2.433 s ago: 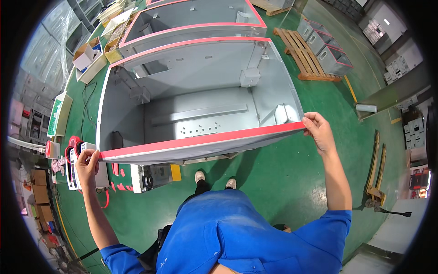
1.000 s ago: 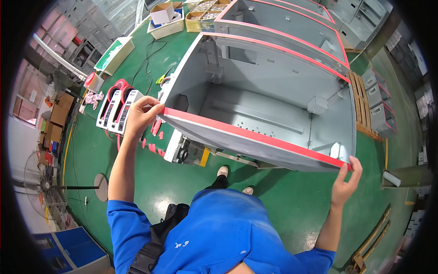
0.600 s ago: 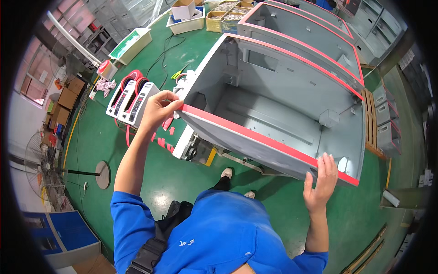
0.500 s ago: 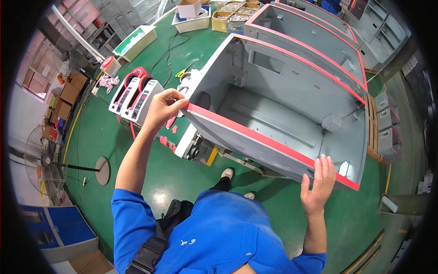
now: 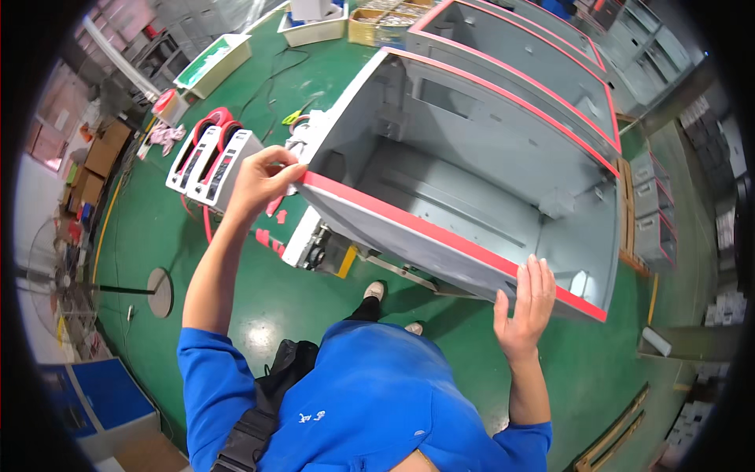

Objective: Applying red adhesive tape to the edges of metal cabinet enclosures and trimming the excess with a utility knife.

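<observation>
Currently, a strip of red tape (image 5: 409,218) runs along the near top edge of a grey metal box (image 5: 393,245), in front of the person. At its left corner, the left hand (image 5: 266,181) pinches the strip's end. The right hand (image 5: 525,315), fingers straight and thumb apart, touches it nearer the right end. Another red-edged box (image 5: 519,59) stands behind; two white machines (image 5: 224,177) stand left.

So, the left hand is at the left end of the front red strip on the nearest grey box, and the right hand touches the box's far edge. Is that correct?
Not quite. In the head view, the right hand is at the near edge of the nearest grey box, not its far edge. The left hand is indeed at the left end of the front red strip.
</observation>
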`<state>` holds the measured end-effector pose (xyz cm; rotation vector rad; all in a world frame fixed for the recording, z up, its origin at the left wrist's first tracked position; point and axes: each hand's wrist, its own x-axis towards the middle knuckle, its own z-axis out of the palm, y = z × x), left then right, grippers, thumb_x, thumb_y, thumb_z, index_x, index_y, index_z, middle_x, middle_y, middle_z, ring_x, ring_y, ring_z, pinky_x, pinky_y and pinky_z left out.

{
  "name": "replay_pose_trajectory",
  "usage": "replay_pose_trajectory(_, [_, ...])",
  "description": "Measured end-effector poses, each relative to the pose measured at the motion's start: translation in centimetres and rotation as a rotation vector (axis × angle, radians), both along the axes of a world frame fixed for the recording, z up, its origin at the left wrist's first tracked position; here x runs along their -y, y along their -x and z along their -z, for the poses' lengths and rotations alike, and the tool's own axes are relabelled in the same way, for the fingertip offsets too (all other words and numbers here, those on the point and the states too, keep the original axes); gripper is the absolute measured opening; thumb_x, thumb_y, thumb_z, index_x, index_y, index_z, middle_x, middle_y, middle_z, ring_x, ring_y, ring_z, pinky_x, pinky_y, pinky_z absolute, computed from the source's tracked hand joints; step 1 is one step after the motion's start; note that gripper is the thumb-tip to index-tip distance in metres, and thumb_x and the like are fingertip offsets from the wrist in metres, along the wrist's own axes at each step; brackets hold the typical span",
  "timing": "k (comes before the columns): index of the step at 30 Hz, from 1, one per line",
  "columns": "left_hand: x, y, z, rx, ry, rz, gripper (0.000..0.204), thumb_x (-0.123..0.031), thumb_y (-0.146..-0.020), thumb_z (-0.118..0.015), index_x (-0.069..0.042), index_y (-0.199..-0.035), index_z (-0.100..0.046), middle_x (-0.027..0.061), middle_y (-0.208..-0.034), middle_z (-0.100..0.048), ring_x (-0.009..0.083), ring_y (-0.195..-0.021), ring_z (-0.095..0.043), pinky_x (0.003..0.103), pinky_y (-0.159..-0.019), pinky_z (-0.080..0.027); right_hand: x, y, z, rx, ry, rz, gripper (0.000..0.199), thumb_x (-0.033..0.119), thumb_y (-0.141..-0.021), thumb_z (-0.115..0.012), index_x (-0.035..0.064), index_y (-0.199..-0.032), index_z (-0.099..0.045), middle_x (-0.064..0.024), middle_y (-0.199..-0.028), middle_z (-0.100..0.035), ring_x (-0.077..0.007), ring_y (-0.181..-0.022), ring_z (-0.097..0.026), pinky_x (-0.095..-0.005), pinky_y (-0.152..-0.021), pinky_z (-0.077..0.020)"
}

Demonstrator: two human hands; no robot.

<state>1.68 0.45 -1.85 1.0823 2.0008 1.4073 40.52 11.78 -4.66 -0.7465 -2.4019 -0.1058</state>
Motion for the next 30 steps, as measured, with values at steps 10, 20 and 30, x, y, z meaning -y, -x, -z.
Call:
replay_pose_trajectory(10, [-0.2, 0.3, 0.2, -0.003, 0.024, -0.025, 0.007, -0.006, -0.077, -0.062, -0.003, -0.075, -0.056, -0.0042, -0.060, -0.051, 0.0007, -0.048, -0.041, 0.016, -0.041, -0.026, -1.0, -4.8, 0.6, -0.210, -0.061, 0.233, 0.052, 0.009, -0.073, -0.055, -0.0072, -0.120, -0.040, -0.0218, -0.123, -0.044, -0.0369, -0.116, -0.041, -0.0475, -0.097, -0.0311])
replay_pose_trajectory(20, [0.1, 1.6, 1.5, -0.007, -0.017, -0.006, 0.007, -0.007, -0.080, -0.061, -0.005, -0.078, -0.055, -0.0053, -0.058, -0.049, -0.0009, -0.041, -0.034, 0.016, -0.036, -0.020, -1.2, -8.2, 1.4, -0.180, -0.039, 0.405, 0.050, 0.006, -0.073, -0.049, -0.0062, -0.120, -0.041, -0.0210, -0.125, -0.043, -0.0357, -0.118, -0.039, -0.0459, -0.100, -0.0284])
replay_pose_trajectory(30, [0.0, 1.0, 0.7, 0.000, 0.000, 0.009, 0.007, -0.008, -0.080, -0.061, -0.004, -0.078, -0.056, -0.0053, -0.058, -0.049, -0.0008, -0.042, -0.035, 0.016, -0.037, -0.021, -1.2, -7.5, 1.7, -0.054, -0.119, 0.429, 0.048, 0.004, -0.072, -0.049, -0.0043, -0.119, -0.044, -0.0196, -0.126, -0.043, -0.0337, -0.120, -0.038, -0.0458, -0.100, -0.0281])
